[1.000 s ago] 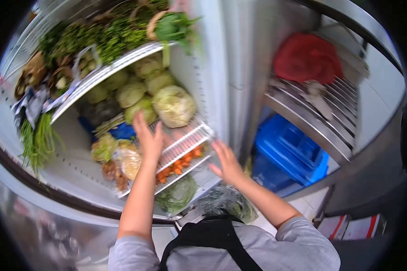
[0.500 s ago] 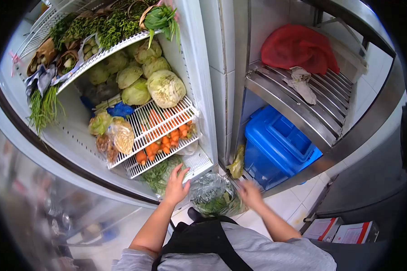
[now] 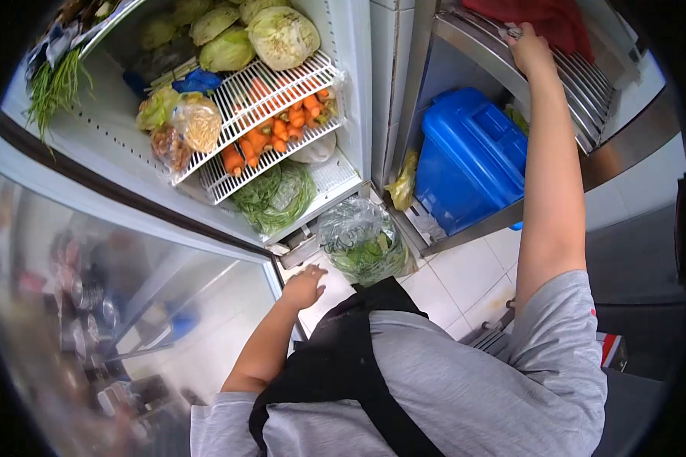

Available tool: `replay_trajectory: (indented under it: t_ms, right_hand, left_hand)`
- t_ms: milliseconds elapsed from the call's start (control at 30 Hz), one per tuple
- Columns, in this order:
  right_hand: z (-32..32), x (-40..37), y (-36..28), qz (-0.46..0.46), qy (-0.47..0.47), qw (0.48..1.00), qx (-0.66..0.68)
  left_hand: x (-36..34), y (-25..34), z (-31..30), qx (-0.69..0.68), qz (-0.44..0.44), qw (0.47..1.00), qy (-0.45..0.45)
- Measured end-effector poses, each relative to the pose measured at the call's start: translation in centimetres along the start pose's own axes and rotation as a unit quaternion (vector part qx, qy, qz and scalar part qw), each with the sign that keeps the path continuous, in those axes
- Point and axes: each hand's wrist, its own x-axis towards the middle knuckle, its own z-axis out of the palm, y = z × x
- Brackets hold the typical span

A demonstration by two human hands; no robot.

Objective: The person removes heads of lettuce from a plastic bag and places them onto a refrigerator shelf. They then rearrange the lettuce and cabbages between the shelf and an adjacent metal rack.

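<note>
My right hand (image 3: 530,53) reaches up to the slatted metal shelf on the right. Its fingers are closed on a small pale cloth (image 3: 515,32), most of which the hand hides. A crumpled red cloth (image 3: 545,17) lies just behind it. Lower down, my left hand (image 3: 303,287) is held in the air near the fridge's open door, fingers loosely apart and with nothing in them. The nearest thing to it is a clear plastic bag of leafy greens (image 3: 370,247) on the floor.
Cabbages (image 3: 283,36), carrots (image 3: 270,135) and bundled greens (image 3: 274,194) fill the fridge shelves. Beneath the metal shelf (image 3: 503,53) stands a blue lidded bin (image 3: 472,160), with a yellowish bag (image 3: 404,183) beside it. The glass fridge door (image 3: 198,297) swings out at left.
My right hand has gone from beside the bag of greens up to the pale cloth on the metal shelf. My left hand has drawn back from the fridge. The view has tilted down.
</note>
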Motion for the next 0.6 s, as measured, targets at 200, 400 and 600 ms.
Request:
replay_trajectory:
  t_ms: [200, 400, 600]
  right_hand:
    - [-1.7, -3.9, 0.3, -0.212, 0.096, 0.951, 0.205]
    - [-4.3, -20.5, -4.8, -0.246, 0.212, 0.883, 0.339]
    - [11.9, -46.6, 1.4, -0.080, -0.295, 0.896, 0.323]
  left_hand:
    - [-5.4, 1.9, 4.9, 0.032, -0.034, 0.993, -0.110]
    - [-15.5, 2.1, 14.1, -0.128, -0.159, 0.975, -0.086]
    - [-28.0, -0.6, 26.1, -0.479, -0.402, 0.778, 0.050]
